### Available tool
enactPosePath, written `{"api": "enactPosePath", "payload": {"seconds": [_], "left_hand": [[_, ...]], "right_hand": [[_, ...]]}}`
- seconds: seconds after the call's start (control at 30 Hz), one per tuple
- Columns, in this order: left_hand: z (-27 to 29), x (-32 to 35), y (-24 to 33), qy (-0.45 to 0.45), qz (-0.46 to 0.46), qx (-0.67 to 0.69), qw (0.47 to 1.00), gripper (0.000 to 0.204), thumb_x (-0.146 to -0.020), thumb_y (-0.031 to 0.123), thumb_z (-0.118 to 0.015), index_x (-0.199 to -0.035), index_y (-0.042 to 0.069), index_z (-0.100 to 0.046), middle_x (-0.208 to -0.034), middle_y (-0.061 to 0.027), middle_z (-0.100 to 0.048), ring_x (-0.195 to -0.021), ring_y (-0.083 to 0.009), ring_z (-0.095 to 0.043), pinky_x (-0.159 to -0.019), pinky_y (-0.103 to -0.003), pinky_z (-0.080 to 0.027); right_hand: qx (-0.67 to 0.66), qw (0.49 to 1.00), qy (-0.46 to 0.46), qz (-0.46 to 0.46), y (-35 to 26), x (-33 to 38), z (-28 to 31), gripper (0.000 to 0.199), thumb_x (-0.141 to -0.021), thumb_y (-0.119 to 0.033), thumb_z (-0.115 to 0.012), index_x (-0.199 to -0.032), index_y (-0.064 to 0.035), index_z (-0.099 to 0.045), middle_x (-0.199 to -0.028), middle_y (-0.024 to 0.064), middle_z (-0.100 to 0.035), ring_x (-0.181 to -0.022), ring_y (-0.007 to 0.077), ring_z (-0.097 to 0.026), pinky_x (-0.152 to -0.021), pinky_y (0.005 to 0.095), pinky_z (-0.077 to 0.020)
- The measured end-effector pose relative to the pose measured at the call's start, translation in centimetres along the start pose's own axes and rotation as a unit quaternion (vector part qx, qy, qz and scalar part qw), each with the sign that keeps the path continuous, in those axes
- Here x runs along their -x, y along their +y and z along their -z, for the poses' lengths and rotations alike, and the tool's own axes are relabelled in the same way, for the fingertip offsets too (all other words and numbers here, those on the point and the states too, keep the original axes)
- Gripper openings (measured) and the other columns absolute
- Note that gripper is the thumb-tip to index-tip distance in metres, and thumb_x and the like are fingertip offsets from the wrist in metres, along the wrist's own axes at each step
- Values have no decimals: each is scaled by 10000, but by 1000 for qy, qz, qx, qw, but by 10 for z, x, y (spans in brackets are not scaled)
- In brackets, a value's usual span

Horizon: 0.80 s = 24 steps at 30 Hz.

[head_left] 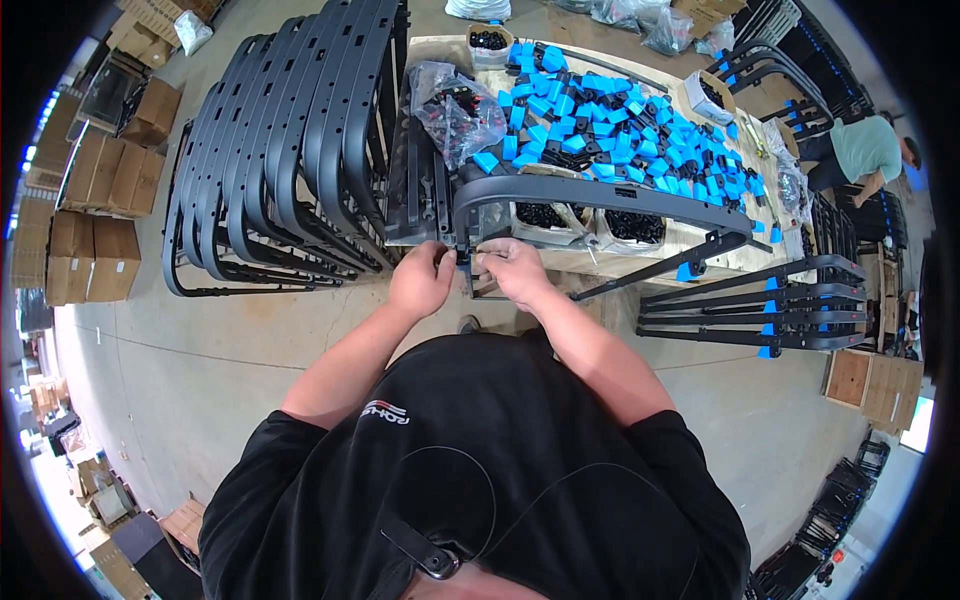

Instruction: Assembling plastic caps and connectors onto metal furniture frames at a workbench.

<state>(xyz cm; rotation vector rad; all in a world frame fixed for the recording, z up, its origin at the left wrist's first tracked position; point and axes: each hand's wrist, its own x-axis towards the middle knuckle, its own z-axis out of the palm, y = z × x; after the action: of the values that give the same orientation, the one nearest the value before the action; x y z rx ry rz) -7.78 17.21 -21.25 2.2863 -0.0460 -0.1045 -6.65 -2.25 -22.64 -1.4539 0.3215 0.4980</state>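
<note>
Both hands meet at the near edge of the workbench, beside the lower left end of a dark grey curved metal frame (600, 190). My left hand (420, 280) is closed, thumb against curled fingers, next to a dark metal fixture (462, 240). Across from it, my right hand (512, 270) pinches at the same spot. Whatever small part the fingers hold is hidden. Just behind the frame stand a box of small black parts (545, 216) and another box of black parts (634, 228).
Many blue and black plastic pieces (620, 120) cover the wooden workbench (725, 262), with a clear plastic bag (456, 115) at its left. Dark frames (290, 130) stand in rows at left; more frames (760, 305) stand at right. Another person (865, 150) bends over at far right.
</note>
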Motion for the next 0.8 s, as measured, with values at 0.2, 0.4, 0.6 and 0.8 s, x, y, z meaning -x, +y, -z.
{"api": "enactPosePath", "payload": {"seconds": [0.2, 0.4, 0.6, 0.8], "left_hand": [[-5, -11, 2, -85, -66, -176, 978, 325, -1024, 276, -506, -1004, -16, -646, -967, -261, -701, -900, -443, -677, -817, -539, -535], [-4, -15, 12, -130, -63, -236, 961, 342, -1031, 265, -455, -986, -9, -656, -945, -254, -711, -893, -427, -686, -820, -523, -543], [4, -18, 24, -174, -33, -257, 950, 344, -1028, 255, -449, -963, 1, -671, -969, -237, -722, -916, -408, -694, -826, -511, -546], [2, -17, 20, -171, -37, -248, 953, 337, -1017, 254, -459, -968, -2, -672, -986, -239, -721, -929, -408, -691, -850, -505, -541]], "right_hand": [[-17, 1000, -4, 26, 10, -13, -8, 221, -915, 22, -661, -1124, 90, -651, -851, 97, -698, -725, 161, -654, -680, 297, -540], [1, 1000, -13, 15, 12, -14, -5, 152, -966, -75, -645, -1042, 53, -675, -806, 68, -677, -668, 143, -612, -626, 293, -517], [33, 996, -6, -81, -3, -12, -14, 335, -1043, -285, -581, -865, -5, -629, -690, 24, -577, -576, 130, -526, -515, 326, -463], [110, 991, -13, -70, 5, -26, -13, 331, -1058, -309, -533, -940, -12, -620, -731, 27, -576, -575, 141, -513, -509, 331, -461]]}}
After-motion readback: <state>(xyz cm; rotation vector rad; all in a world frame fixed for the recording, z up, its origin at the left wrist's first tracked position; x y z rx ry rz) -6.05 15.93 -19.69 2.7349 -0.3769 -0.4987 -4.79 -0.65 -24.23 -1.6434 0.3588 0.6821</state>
